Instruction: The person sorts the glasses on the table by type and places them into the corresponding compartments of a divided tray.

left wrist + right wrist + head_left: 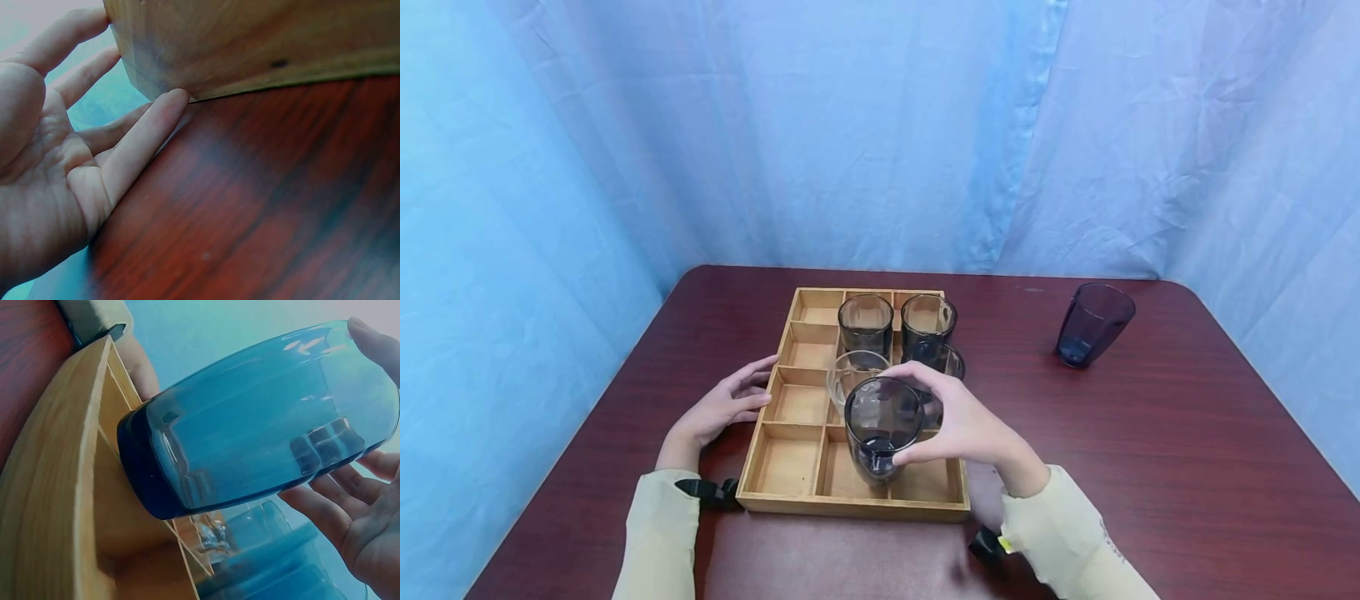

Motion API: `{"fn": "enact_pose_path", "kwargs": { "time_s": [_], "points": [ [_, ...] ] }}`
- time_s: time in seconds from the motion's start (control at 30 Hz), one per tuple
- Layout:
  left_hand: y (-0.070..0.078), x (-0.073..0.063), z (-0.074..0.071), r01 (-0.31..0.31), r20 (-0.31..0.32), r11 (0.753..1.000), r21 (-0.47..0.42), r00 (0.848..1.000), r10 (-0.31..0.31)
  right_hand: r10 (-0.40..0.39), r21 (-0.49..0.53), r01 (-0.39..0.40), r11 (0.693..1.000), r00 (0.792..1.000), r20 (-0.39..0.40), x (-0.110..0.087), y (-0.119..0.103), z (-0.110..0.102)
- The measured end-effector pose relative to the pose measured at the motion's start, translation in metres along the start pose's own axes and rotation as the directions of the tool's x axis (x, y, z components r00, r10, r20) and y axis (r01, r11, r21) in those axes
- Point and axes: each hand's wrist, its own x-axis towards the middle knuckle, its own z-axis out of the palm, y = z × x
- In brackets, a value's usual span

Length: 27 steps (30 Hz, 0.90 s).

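My right hand (966, 421) grips a dark tinted drinking glass (880, 417) near its rim, thumb on one side and fingers on the other. The glass is over the front middle of a wooden compartment box (850, 506); in the right wrist view its thick base (140, 465) is right at the compartment walls. My left hand (726, 406) rests against the box's left side, and its spread fingers (144, 137) touch the outer wall. Behind the held glass, a clear glass (842, 375) and several dark glasses (865, 335) stand in the middle and right columns, partly hidden by the right hand.
Another dark glass (1093, 325) stands alone on the reddish-brown table (1150, 467) at the back right. Compartments in the box's left column (797, 400) show bare wood. Blue curtains (850, 142) hang behind the table and at both sides.
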Motion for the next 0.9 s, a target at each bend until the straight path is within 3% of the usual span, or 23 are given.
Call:
{"fn": "enact_pose_path", "kwargs": {
  "time_s": [0.2, 0.5, 0.9],
  "points": [
    [0.000, 0.000, 0.000, -0.007, 0.000, 1.000, 0.000, 1.000, 0.007, 0.030, -0.028, -0.031, 0.999, 0.999, -0.010, 0.003, -0.005, 0.006],
    [0.001, 0.001, 0.001, -0.002, -0.002, 1.000, 0.002, 1.000, 0.002, 0.084, 0.027, -0.085, 0.996, 0.996, 0.005, 0.006, -0.008, 0.017],
    [0.001, 0.000, 0.002, 0.010, -0.010, 1.000, -0.001, 1.000, -0.010, 0.110, -0.012, -0.109, 0.994, 0.993, 0.039, 0.005, -0.003, 0.028]
  ]
}}
